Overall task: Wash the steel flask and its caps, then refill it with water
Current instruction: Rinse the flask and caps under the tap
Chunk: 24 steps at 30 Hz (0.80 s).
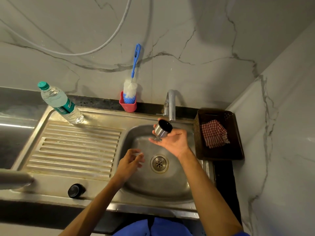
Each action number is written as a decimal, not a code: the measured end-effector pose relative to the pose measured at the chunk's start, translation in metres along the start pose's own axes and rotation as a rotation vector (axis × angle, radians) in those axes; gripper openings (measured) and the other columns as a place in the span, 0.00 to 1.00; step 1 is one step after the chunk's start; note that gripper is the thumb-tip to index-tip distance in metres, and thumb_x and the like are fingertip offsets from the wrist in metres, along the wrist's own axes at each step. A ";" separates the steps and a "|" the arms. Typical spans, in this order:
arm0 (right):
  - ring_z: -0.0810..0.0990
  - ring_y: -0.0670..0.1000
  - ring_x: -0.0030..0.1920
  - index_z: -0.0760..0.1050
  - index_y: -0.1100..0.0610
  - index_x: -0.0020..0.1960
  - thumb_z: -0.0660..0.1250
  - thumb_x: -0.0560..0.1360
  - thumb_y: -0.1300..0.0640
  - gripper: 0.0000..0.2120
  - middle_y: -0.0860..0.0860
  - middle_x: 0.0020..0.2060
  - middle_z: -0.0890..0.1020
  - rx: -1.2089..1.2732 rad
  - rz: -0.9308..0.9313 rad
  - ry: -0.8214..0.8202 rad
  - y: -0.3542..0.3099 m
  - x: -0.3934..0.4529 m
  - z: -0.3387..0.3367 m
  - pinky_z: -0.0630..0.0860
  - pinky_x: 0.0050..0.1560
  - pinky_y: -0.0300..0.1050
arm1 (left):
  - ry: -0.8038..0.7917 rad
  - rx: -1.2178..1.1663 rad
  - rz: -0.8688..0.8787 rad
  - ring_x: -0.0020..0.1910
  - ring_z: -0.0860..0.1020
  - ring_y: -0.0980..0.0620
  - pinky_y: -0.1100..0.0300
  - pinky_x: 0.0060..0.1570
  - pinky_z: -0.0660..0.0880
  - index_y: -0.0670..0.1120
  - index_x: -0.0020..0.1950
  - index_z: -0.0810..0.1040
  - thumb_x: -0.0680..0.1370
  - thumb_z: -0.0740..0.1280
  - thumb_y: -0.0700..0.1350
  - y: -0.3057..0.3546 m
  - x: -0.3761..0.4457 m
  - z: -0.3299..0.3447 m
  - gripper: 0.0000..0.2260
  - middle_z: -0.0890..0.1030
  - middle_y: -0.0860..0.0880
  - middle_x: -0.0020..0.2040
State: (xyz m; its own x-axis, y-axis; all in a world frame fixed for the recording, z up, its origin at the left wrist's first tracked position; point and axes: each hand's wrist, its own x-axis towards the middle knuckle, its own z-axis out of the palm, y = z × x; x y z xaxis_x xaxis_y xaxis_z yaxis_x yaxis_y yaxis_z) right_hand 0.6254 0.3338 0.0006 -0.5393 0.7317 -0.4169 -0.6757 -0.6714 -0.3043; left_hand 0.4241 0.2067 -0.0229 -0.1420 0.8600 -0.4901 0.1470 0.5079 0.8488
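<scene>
Head view
Background: grey marble-pattern wall [204, 40] with a pale hose [102, 46] looping across it.
Tabletop: dark stone tabletop [225, 176] carrying a steel sink [170, 189] with a ribbed drainboard [75, 150] on its left.
Tap: steel tap [171, 104] at the back rim of the sink, spout above the basin.
Right hand: right hand [173, 142] palm-up over the basin, just below the spout; fingers [156, 132] curled around the steel cap [162, 128].
Steel cap: tilted, dark open interior facing up and away; water trickles from its lower end onto the palm.
Left hand: left hand [130, 162] over the basin, left of the drain [159, 163]; fingers loosely curled, holding nothing.
Black cap: small black cap [75, 190] on the front rim of the sink, well apart from both hands.
Steel flask: blurred steel cylinder [15, 178] at the left edge; identity cannot be confirmed.
Water bottle: plastic water bottle [59, 103] standing at the back of the drainboard.
Brush: bottle brush [132, 77] upright in a red holder [128, 104].
Basket: brown basket [219, 155] right of the sink, holding a checked cloth [214, 133].
</scene>
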 end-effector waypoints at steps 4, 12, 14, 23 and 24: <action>0.74 0.67 0.69 0.79 0.62 0.66 0.61 0.63 0.75 0.33 0.63 0.63 0.79 -0.178 0.041 -0.044 -0.007 -0.004 -0.008 0.66 0.70 0.76 | 0.026 -0.022 -0.008 0.44 0.87 0.52 0.61 0.43 0.81 0.48 0.66 0.76 0.84 0.68 0.51 -0.004 -0.001 -0.008 0.13 0.87 0.47 0.48; 0.83 0.53 0.57 0.74 0.51 0.62 0.84 0.65 0.57 0.30 0.53 0.59 0.81 -1.090 -0.232 0.490 -0.027 0.004 -0.004 0.85 0.52 0.50 | 0.008 -0.021 -0.045 0.44 0.86 0.54 0.59 0.45 0.80 0.52 0.63 0.76 0.83 0.68 0.55 -0.003 -0.005 0.003 0.11 0.88 0.51 0.48; 0.83 0.49 0.52 0.73 0.47 0.57 0.84 0.63 0.44 0.29 0.48 0.53 0.82 -1.239 -0.298 0.573 -0.027 0.010 0.000 0.85 0.50 0.48 | 0.001 -0.028 -0.049 0.44 0.86 0.53 0.58 0.46 0.81 0.53 0.63 0.76 0.83 0.69 0.55 -0.003 -0.005 0.007 0.11 0.88 0.51 0.48; 0.88 0.52 0.42 0.82 0.51 0.51 0.73 0.75 0.39 0.16 0.54 0.47 0.87 -0.878 -0.353 0.655 -0.002 -0.011 -0.007 0.82 0.38 0.41 | -0.011 -0.040 -0.042 0.46 0.86 0.50 0.57 0.47 0.82 0.52 0.63 0.77 0.83 0.69 0.53 0.001 -0.005 0.017 0.10 0.88 0.48 0.49; 0.88 0.55 0.43 0.81 0.52 0.53 0.73 0.76 0.41 0.15 0.57 0.49 0.87 -0.753 -0.322 0.659 0.002 -0.012 -0.010 0.84 0.41 0.45 | -0.009 -0.039 -0.039 0.46 0.86 0.51 0.58 0.47 0.82 0.52 0.63 0.77 0.83 0.69 0.53 0.001 -0.006 0.017 0.10 0.88 0.48 0.48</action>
State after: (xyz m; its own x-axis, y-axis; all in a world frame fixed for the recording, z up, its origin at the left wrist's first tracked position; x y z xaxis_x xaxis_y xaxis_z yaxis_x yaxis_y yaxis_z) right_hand 0.6353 0.3228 -0.0037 0.1435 0.8315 -0.5366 -0.1291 -0.5219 -0.8432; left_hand 0.4418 0.2032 -0.0224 -0.1382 0.8399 -0.5249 0.1031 0.5393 0.8358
